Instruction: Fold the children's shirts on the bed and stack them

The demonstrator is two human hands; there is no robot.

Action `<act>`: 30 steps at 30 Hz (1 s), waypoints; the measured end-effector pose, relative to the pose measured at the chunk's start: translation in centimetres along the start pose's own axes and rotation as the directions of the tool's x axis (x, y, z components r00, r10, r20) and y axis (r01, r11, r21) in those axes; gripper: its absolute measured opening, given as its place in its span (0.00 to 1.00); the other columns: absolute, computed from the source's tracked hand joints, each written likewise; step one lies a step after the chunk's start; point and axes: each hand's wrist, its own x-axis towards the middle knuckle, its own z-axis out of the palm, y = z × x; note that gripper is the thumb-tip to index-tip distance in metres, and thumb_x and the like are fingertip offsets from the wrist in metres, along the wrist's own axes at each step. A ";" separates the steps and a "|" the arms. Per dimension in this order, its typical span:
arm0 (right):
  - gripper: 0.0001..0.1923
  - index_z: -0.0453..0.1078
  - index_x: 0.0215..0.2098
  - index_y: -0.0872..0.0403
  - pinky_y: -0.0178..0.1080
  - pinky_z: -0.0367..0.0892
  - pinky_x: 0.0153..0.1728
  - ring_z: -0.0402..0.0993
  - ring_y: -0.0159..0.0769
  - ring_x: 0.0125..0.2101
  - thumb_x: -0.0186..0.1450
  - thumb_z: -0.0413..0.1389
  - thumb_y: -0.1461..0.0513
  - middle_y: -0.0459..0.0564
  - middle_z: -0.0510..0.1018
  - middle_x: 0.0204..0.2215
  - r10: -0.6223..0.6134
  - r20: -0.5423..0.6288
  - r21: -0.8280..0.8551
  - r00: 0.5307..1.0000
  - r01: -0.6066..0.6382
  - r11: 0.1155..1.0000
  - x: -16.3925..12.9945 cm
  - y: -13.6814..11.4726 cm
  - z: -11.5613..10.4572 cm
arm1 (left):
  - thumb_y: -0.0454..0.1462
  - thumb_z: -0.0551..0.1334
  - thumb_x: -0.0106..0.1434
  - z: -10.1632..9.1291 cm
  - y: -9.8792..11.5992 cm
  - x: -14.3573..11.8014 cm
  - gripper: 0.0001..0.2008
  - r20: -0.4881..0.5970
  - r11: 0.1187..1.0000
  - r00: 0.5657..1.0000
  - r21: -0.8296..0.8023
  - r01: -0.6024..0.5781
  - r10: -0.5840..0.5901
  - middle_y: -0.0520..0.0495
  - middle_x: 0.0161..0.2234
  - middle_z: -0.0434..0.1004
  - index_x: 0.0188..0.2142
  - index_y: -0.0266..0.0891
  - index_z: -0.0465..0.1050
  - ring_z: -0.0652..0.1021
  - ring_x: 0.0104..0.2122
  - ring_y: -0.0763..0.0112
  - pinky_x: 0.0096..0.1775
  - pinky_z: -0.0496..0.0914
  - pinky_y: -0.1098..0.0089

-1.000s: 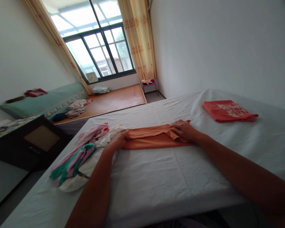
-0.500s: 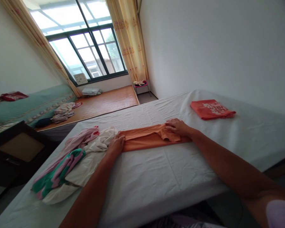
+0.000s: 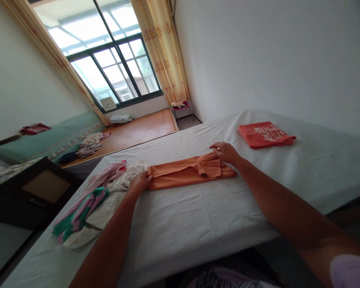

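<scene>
Right hand (image 3: pixel 224 152) has shifted from atop the orange T-shirt (image 3: pixel 175 175) to its far edge; fingers loosely curled, grip cannot be told. Left hand (image 3: pixel 140 183) pinches the near-folded left end; shirt spans between hands. Right of right hand: folded red garment (image 3: pixel 252 138), white lettering (image 3: pixel 269 133) illegible. Bare sheet (image 3: pixel 180 228) nearer than both hands, to bed edge.

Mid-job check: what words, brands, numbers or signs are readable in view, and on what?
Nothing can be read with certainty.
Red folded garment: white lettering, too blurred to quote.
Clock by the window: dial markings too small to read.
Clothing at the bottom edge: pale print, illegible.
Orange shirt: no text visible.
</scene>
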 end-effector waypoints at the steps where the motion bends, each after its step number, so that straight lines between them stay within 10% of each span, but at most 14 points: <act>1: 0.14 0.76 0.42 0.53 0.37 0.69 0.42 0.76 0.37 0.37 0.64 0.50 0.64 0.49 0.81 0.39 0.000 -0.010 0.002 1.000 0.000 1.000 0.1 0.1 -0.1 | 0.45 0.54 0.63 -0.3 0.2 0.1 0.19 -0.011 0.999 1.000 -0.052 0.008 -0.008 0.38 0.45 0.78 0.47 0.38 0.73 0.77 0.46 0.55 0.44 0.68 0.64; 8: 0.14 0.76 0.43 0.52 0.36 0.69 0.42 0.76 0.36 0.37 0.64 0.50 0.64 0.47 0.81 0.40 -0.010 -0.030 -0.003 1.000 0.010 1.000 0.3 0.5 -0.4 | 0.39 0.58 0.61 -3.6 6.7 -1.6 0.16 -0.362 0.926 0.910 -0.232 -0.299 0.203 0.48 0.39 0.74 0.47 0.45 0.75 0.76 0.40 0.66 0.44 0.68 0.69; 16: 0.14 0.75 0.44 0.51 0.34 0.68 0.39 0.77 0.35 0.37 0.65 0.50 0.64 0.46 0.82 0.39 -0.012 0.027 -0.015 1.000 0.012 1.000 -0.1 0.2 -0.7 | 0.40 0.54 0.66 -1.7 14.8 -3.5 0.13 -0.349 0.892 0.875 -0.179 -0.414 0.336 0.48 0.37 0.73 0.44 0.45 0.77 0.76 0.35 0.68 0.39 0.68 0.70; 23: 0.12 0.75 0.44 0.48 0.34 0.68 0.38 0.77 0.36 0.39 0.66 0.50 0.62 0.45 0.82 0.38 -0.005 0.061 -0.037 0.998 0.007 0.999 -0.2 -0.4 -1.1 | 0.47 0.55 0.66 -0.9 16.4 -4.2 0.17 -0.264 0.888 0.890 -0.181 -0.424 0.371 0.47 0.42 0.77 0.50 0.47 0.73 0.77 0.39 0.66 0.40 0.68 0.69; 30: 0.14 0.74 0.46 0.49 0.34 0.67 0.39 0.77 0.36 0.39 0.68 0.49 0.60 0.46 0.82 0.39 0.032 0.023 -0.038 0.999 -0.031 0.999 -0.1 -0.5 -1.6 | 0.48 0.50 0.68 -1.4 11.5 -3.1 0.25 -0.169 0.983 0.982 -0.150 -0.105 0.079 0.41 0.47 0.77 0.59 0.39 0.64 0.76 0.48 0.56 0.46 0.68 0.62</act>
